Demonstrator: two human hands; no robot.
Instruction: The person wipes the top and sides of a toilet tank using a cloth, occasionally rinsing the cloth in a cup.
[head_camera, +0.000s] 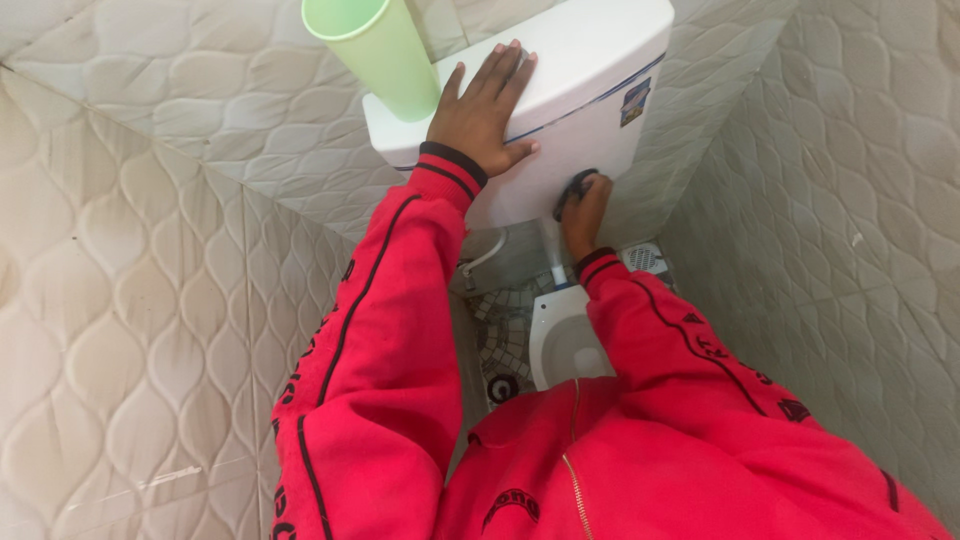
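The white ceramic toilet bowl (562, 340) is mostly hidden behind red sleeves. The left hand (483, 110) lies flat, fingers spread, on the white plastic cistern (590, 60), beside a pale green plastic cup (378, 50). The right hand (585, 212) presses a dark cleaning pad (572, 190), partly hidden, against the cistern front; its grip is unclear.

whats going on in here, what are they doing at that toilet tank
A person in a red zip jacket leans over a white toilet cistern in a tiled corner. The left hand lies flat on the cistern lid, beside a pale green plastic cup standing on it. The right hand presses a dark object, too hidden to identify, against the front face of the cistern near its lower edge. The toilet bowl shows below, between the sleeves.
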